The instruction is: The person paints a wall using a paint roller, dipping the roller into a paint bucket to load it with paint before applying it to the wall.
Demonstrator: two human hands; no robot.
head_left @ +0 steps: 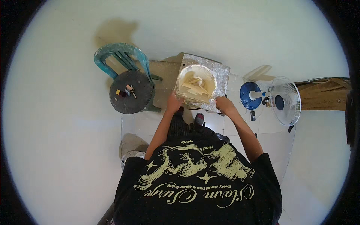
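Note:
A round, cream-crusted bucket [215, 80] stands on a small square table [222, 80] whose grey top is speckled with white. Pale, flat pieces and soft cream-coloured stuff [195, 89] lie inside it. My left hand [174, 102] is closed at the table's near left corner, close to the bucket's side. At the near right corner my right hand [225, 105] is curled into a closed grip on the table edge, just beside the bucket's rim. The fingertips of both hands are mostly hidden.
On the left stands a green plastic chair [144, 60] by a dark round stool top [129, 105] holding several small objects [127, 91]. To the right is a white fan [287, 101] with a blue base [247, 95]. A pale wall [225, 30] rises beyond the table.

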